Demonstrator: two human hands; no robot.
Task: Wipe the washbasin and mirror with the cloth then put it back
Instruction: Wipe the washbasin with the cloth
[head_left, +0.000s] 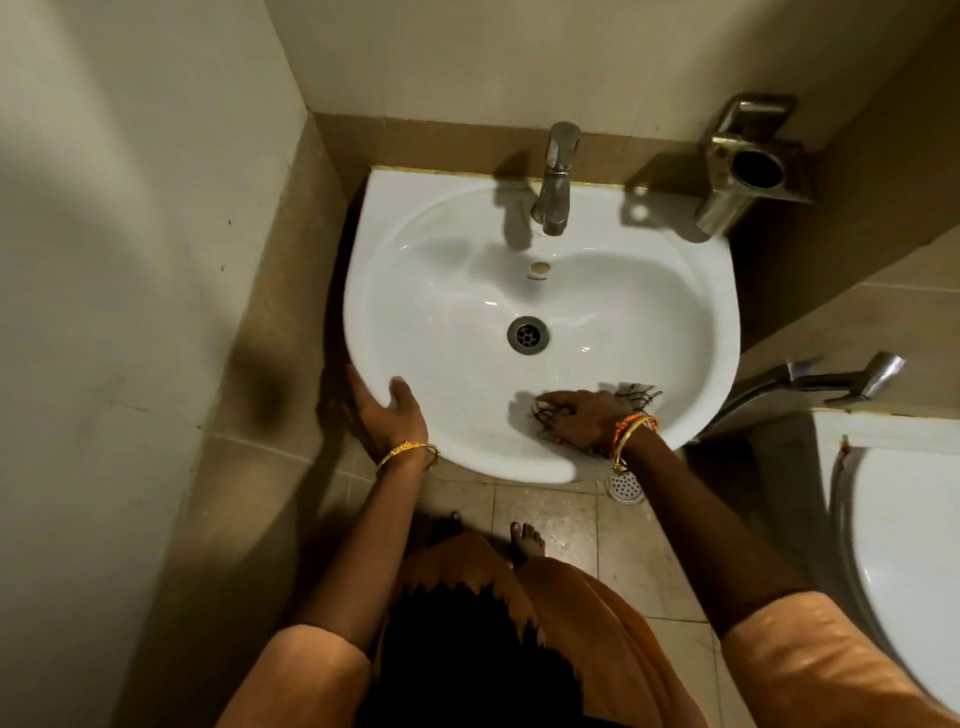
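Head view: white washbasin (441, 291), beige-tiled corner (306, 223); right hand (576, 418) holds cloth (638, 393) inside.

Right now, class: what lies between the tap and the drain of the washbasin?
Head view: only the small overflow hole, a tiny printed mark under it, on the white washbasin between tap and drain.

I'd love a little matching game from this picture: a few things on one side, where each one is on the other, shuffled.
1 left hand
2 right hand
3 tap
4 drain

a middle of the washbasin bowl
b holding the cloth
c back rim
d gripping the front-left rim

Pairs: 1-d, 2-b, 3-c, 4-a.
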